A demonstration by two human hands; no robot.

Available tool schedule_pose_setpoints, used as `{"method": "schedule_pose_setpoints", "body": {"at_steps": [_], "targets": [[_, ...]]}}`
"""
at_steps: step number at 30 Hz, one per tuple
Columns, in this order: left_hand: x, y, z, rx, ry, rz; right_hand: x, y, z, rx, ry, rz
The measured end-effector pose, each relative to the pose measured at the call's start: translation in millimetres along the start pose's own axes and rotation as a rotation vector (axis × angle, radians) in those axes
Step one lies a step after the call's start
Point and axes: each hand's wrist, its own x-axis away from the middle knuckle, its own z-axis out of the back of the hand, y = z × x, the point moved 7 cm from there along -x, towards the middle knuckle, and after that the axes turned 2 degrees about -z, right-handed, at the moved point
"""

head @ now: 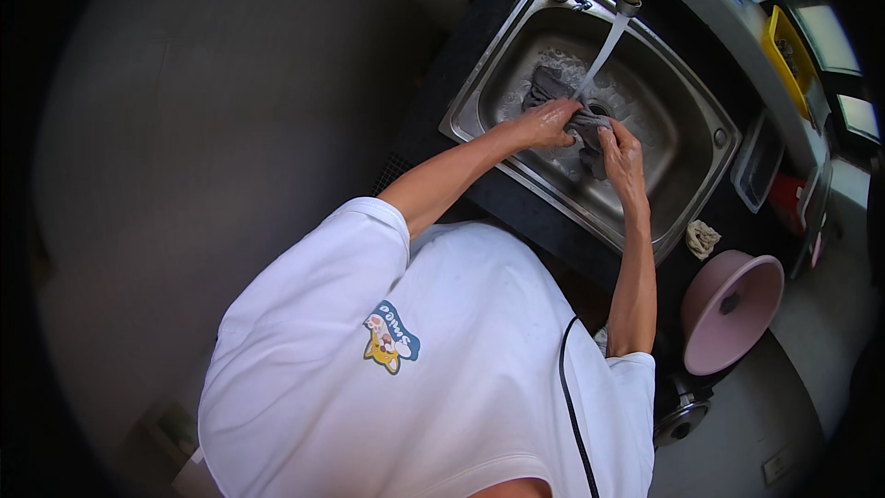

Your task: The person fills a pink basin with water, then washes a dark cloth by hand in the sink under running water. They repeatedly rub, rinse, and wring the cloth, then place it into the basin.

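A wet grey cloth (590, 126) is stretched between both hands, low in a stainless steel sink (681, 173). My left hand (552, 123) grips its middle, and one bunched end lies to the left in sudsy water. My right hand (622, 146) pinches the cloth on the right side, with a loose end hanging below between the hands. From the faucet spout (628, 5) a stream of water runs down onto the cloth beside my left hand. The drain shows partly behind the cloth.
A pink plastic basin (698, 311) stands tilted at the right, near a crumpled cream cloth (702, 239) on the dark counter (553, 228). Beyond the sink are a clear plastic tray (758, 162), a red container (786, 199) and a yellow basket (795, 76). A metal lid (683, 423) lies lower right.
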Motion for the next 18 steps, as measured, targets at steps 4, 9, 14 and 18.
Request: {"method": "schedule_pose_setpoints", "body": {"at_steps": [4,9,14,18], "targets": [[-3,10,6,0.007,0.186,0.049,11,-20,31,0.027,0.041,0.123],[-14,43,41,0.382,0.224,0.136,10,-17,48,-0.269,0.103,-0.044],[-12,87,77,0.647,0.43,-0.028,-5,-35,36,-1.014,0.066,0.015],[2,66,76,0.749,0.472,-0.071,-7,-26,9,-1.217,-0.049,0.063]]}}
